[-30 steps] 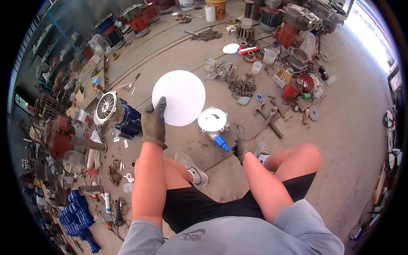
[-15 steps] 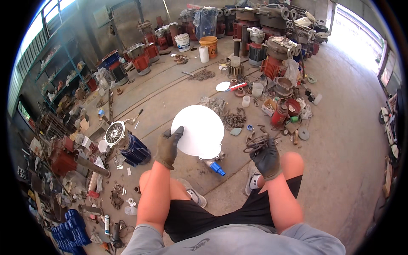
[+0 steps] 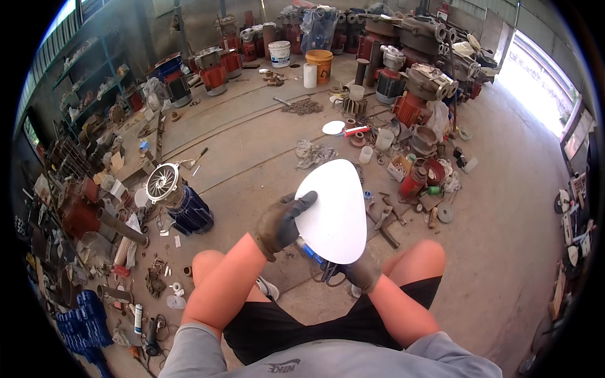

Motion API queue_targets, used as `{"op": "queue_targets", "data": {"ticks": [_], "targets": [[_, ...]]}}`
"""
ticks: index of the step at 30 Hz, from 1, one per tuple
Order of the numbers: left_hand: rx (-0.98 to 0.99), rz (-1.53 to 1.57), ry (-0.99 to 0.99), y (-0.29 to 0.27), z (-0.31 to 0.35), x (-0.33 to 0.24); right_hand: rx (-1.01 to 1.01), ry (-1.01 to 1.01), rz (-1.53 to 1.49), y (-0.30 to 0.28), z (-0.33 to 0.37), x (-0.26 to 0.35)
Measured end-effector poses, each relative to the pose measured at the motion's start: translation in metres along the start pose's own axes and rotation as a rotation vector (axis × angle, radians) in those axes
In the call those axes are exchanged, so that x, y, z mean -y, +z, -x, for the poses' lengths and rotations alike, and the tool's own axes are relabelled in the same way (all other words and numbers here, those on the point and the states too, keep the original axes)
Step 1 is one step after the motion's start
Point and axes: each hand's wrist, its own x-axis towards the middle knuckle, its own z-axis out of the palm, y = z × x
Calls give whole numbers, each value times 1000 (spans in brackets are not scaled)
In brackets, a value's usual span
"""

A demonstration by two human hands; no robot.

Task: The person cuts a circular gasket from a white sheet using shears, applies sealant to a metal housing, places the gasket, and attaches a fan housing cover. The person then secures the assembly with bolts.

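My left hand (image 3: 280,225), in a dark work glove, pinches a flat white disc (image 3: 334,214) by its left edge, thumb on top. The disc is tilted in front of my knees. At its lower edge my right hand (image 3: 364,274), gloved too, is closed on what look like dark scissors (image 3: 329,272) with wide looped handles. The disc hides the blades and part of my fingers. Partly covered behind the disc, a blue-ended metal piece (image 3: 307,249) shows on the floor.
A blue motor (image 3: 191,211) with a silver finned top stands to the left. Beyond my right knee lie a hammer (image 3: 382,218), a red jack-like part (image 3: 413,183) and a grey ring (image 3: 445,212). An orange bucket (image 3: 320,66) stands farther back among several red motors.
My right hand has come inward from the right, bringing the scissors to the disc's lower edge. My left hand has moved right with the disc, which now looks narrower and more tilted.
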Motion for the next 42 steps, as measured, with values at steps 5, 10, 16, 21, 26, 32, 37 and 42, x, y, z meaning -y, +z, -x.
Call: {"op": "queue_targets", "data": {"ticks": [5,10,16,21,26,32,37,42], "targets": [[-13,-702,413,-31,-5,62,84,-7,1021,27,-31,-14],[-202,375,-65,28,14,24,168,15,74,-9,-40,-79],[-128,225,4,6,30,6,652,482,-709,-12,-28,-64],[-229,181,79,6,41,17,565,115,392,21,-15,2],[-411,28,358,-26,34,-16,133,257,406,-42,-11,31],[-458,-161,192,-46,33,-12,-111,-174,326,-44,-42,91],[-431,-138,38,-31,27,7,37,-175,-15,-54,-44,42],[-474,-314,-11,-27,19,11,-111,-70,35,-52,-40,28]]}}
